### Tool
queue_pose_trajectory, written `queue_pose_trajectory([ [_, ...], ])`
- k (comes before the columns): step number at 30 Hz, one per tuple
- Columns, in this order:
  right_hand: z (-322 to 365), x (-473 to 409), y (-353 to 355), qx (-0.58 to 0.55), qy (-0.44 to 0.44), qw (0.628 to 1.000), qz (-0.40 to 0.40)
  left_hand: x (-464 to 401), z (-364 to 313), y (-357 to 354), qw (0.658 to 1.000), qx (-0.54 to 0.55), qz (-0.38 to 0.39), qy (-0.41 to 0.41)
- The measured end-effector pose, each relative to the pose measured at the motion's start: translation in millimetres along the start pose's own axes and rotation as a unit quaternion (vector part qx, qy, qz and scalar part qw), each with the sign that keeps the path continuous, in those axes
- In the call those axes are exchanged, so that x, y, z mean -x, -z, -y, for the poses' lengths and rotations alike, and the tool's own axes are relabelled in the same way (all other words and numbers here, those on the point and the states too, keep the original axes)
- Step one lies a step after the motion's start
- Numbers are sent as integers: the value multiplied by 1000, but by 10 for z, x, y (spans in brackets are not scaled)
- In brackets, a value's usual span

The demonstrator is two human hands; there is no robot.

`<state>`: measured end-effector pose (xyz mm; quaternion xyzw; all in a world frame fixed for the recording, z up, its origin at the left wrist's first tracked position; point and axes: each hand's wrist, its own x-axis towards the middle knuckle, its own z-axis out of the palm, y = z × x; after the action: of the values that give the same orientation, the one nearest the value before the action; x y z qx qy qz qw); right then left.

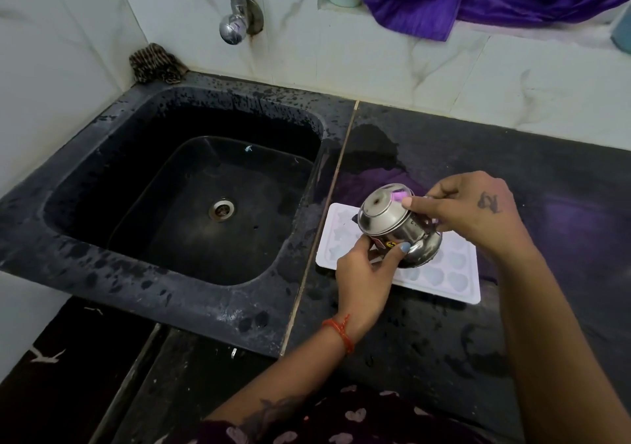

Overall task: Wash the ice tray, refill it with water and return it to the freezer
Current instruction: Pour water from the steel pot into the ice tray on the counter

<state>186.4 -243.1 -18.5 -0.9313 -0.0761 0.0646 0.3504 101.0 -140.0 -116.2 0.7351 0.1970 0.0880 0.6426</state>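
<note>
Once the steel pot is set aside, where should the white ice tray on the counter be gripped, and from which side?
Judging by its pose, take the ice tray by its two short ends, one of the hands on each. It lies flat on the wet black counter with a thin flat rim all round, so fingers can slide under the ends. Keeping it level should matter, since its shallow moulds would spill easily.

The black counter (444, 341) (wet in patches) bears a white ice tray (450, 273).

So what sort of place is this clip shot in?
Most likely a home kitchen: a black sink set in a wet black counter, a wall tap on marble-look tiles, and a white ice tray lying on the counter under a steel pot.
</note>
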Motion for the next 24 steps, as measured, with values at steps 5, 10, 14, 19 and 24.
queue_pose_trajectory([
  [5, -110, 66, 28, -89, -31, 996, -1, 3, -14, -31, 1000, -5, 2, -6],
  [10, -196, 141, 74, -106, -32, 994, -16, 38, -23, -91, 1000, -10, 25, -11],
  [14, -239, 182, 117, -80, -20, 996, -34, 79, -30, -150, 999, -19, 33, -5],
  [19, -230, 194, 147, -19, -23, 999, -45, 117, -27, -199, 999, -10, 43, 14],
  [24, -181, 212, 155, 39, -10, 998, -51, 148, -15, -218, 999, 4, 46, 19],
])
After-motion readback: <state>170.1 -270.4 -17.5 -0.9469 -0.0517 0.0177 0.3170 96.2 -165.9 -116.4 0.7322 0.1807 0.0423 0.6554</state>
